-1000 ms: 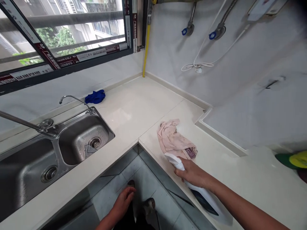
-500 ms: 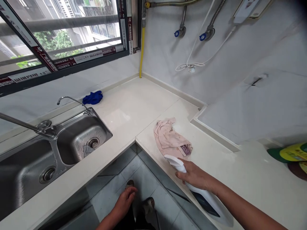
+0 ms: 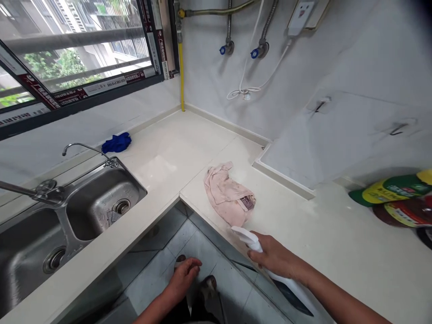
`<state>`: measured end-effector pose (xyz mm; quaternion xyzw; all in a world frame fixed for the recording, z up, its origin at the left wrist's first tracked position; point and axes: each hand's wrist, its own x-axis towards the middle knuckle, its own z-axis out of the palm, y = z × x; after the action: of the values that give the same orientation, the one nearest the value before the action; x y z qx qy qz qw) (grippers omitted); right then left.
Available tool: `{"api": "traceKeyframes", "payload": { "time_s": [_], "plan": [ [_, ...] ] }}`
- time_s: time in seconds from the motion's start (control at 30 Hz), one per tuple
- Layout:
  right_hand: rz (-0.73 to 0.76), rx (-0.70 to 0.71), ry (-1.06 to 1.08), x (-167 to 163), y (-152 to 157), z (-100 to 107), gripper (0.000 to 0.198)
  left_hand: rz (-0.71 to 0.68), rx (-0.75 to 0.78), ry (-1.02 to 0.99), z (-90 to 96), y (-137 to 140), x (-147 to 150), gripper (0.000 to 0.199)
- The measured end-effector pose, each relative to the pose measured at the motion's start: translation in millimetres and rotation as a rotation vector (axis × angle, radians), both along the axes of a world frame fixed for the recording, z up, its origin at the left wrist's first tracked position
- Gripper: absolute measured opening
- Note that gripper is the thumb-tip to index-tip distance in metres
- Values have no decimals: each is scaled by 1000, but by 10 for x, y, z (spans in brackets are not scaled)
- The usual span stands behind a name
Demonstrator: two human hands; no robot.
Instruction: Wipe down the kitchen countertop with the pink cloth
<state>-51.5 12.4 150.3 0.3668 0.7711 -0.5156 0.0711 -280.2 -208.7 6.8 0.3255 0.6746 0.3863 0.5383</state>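
Note:
In the head view, my right hand (image 3: 275, 254) is wrapped around the neck of a white handheld appliance (image 3: 248, 236). It has a beak-like white head and a dark panel lower on its body. The appliance sits over the counter's front edge, its lower end cut off by the frame. Just beyond its head, a crumpled pink cloth (image 3: 226, 191) with a purple label lies on the counter. My left hand (image 3: 185, 276) hangs over the floor below the counter, fingers loosely bent and apart, holding nothing.
A cream L-shaped counter (image 3: 162, 130) runs along the walls. At left is a steel double sink (image 3: 72, 220) with taps; a blue cloth (image 3: 116, 142) lies behind it. Bottles (image 3: 388, 189) lie at right. Hoses, valves and a white power strip (image 3: 300, 18) are on the wall.
The view has turned rightward, so the sink and cloth appear further left and more of the bottles shows. My right hand keeps its hold; my left hand is slightly further right in the picture.

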Motion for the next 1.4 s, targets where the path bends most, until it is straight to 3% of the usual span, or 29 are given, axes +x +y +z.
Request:
{"api": "traceKeyframes", "payload": {
  "time_s": [0.27, 0.53, 0.9, 1.0, 1.2, 1.4],
  "plan": [
    [-19, -52, 45, 153, -62, 184, 17, -38, 59, -21, 182, 101, 155, 25],
    [-23, 23, 38, 272, -80, 222, 19, -59, 59, -18, 252, 157, 267, 22],
    [77, 144, 56, -134, 3, 68, 19, -8, 57, -5, 224, 83, 302, 22],
    [65, 118, 45, -134, 28, 37, 21, 21, 42, 0, 218, 10, 274, 25],
    [20, 9, 18, 142, 41, 175, 35, 27, 23, 6, 223, -42, 254, 27],
    [-27, 1, -45, 643, -118, 325, 36, -53, 36, -20, 330, 152, 367, 27]
  ]
}}
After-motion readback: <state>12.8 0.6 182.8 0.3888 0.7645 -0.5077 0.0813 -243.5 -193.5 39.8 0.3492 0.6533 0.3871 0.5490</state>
